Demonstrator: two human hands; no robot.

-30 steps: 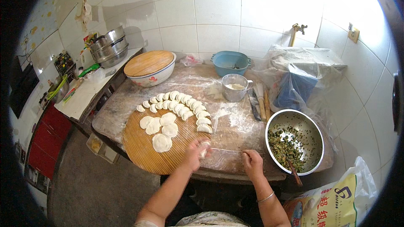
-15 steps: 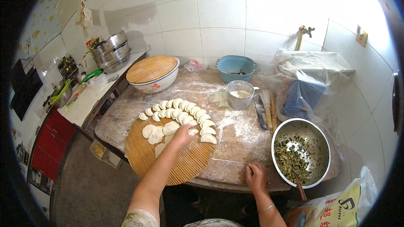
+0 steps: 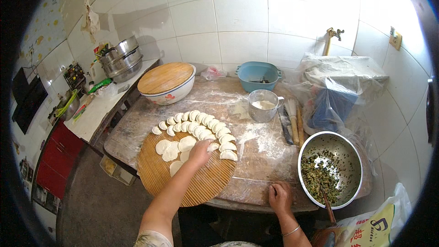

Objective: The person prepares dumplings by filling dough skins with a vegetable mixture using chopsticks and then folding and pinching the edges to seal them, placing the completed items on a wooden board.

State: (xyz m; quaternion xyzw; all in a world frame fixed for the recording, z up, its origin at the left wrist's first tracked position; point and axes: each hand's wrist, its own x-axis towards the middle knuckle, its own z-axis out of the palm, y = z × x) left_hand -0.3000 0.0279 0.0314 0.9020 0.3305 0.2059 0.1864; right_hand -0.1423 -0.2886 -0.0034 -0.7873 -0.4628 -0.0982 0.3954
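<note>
Left hand [image 3: 200,154] over the round board [image 3: 206,182], fingers at a dumpling [image 3: 213,147] near its right edge; from here I cannot tell whether they grip it. Right hand [image 3: 280,196] curled closed at the tabletop [image 3: 257,170]'s front edge, near the steel bowl [image 3: 351,164].

the left forearm [image 3: 170,196] slants from near left toward the far right, ending in the left hand [image 3: 200,153], back upward, fingers reaching down. nearer and to the right, the right hand [image 3: 280,197] rests low, fingers curled inward, its forearm [image 3: 292,233] angling near and right.
</note>
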